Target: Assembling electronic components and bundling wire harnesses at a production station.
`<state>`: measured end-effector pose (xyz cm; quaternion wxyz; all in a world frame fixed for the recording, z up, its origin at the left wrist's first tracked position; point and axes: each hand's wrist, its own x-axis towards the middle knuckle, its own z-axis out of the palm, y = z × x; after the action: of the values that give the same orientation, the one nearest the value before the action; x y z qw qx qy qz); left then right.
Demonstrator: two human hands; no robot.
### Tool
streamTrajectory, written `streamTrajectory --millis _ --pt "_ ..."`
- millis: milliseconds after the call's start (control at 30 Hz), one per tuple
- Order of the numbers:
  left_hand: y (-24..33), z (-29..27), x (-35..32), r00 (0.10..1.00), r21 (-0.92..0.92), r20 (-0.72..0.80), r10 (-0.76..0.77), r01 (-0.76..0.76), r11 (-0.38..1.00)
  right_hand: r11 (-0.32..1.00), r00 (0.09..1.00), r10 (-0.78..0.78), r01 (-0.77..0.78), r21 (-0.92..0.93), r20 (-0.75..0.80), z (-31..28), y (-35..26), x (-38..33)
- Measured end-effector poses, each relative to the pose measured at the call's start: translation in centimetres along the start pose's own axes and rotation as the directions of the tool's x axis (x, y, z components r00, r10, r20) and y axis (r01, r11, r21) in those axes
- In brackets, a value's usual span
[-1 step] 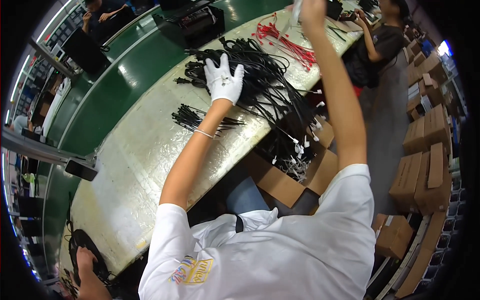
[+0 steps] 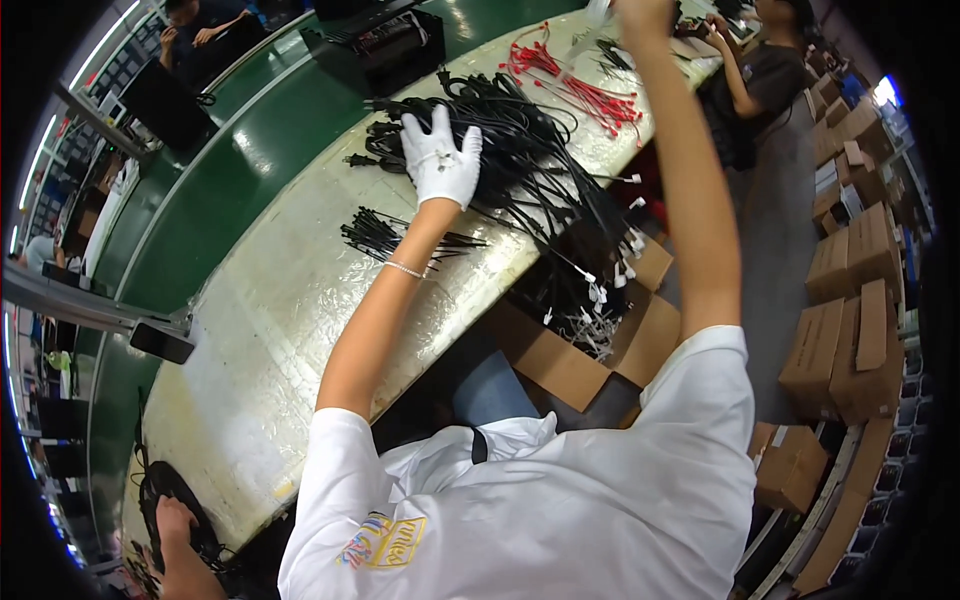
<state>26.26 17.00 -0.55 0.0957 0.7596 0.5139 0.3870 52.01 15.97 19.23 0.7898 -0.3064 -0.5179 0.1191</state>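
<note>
Left hand gloved white, fingers spread flat on black cable pile, right hand raised at frame edge, grip unclear, tabletop foil-covered.

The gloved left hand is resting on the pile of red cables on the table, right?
Not quite: the head view shows the white-gloved left hand resting on the pile of black cables, not red. The red cable bundle lies farther along the table.

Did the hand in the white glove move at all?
No. The left hand rests in the same spot on the black cables, beside the cable ties.
</note>
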Motion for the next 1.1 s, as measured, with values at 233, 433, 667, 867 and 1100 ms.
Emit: streamTrajectory --millis 233,433,667,867,1100 --pt "3.7 -7.4 -8.6 0.888 -0.250 -0.032 0.459 -0.452 0.856 0.636 0.912 -0.407 0.326 -0.699 0.055 -5.4 -14.0 -6.6" --pt "-1.4 -12.0 -17.3 0.781 -0.090 0.481 0.398 -0.408 0.909 0.654 0.953 -0.298 0.159 -0.740 -0.059 -22.2 -10.2 -22.6" --pt "-3.2 -12.2 -19.7 0.747 0.276 0.634 0.200 -0.460 0.844 0.738 0.781 -0.018 -0.410 -0.535 -0.624 -34.3 5.3 -41.1" --pt "-3.7 -10.7 -20.2 0.738 0.250 0.610 0.289 -0.526 0.813 -0.242 0.636 0.449 -0.590 -0.770 -0.628 -39.2 12.9 -59.6" --pt "-3.6 -10.0 -19.5 0.757 0.388 0.653 0.024 -0.361 0.848 -0.556 -0.040 0.781 -0.500 -0.664 -0.624 -34.1 14.3 -68.7"
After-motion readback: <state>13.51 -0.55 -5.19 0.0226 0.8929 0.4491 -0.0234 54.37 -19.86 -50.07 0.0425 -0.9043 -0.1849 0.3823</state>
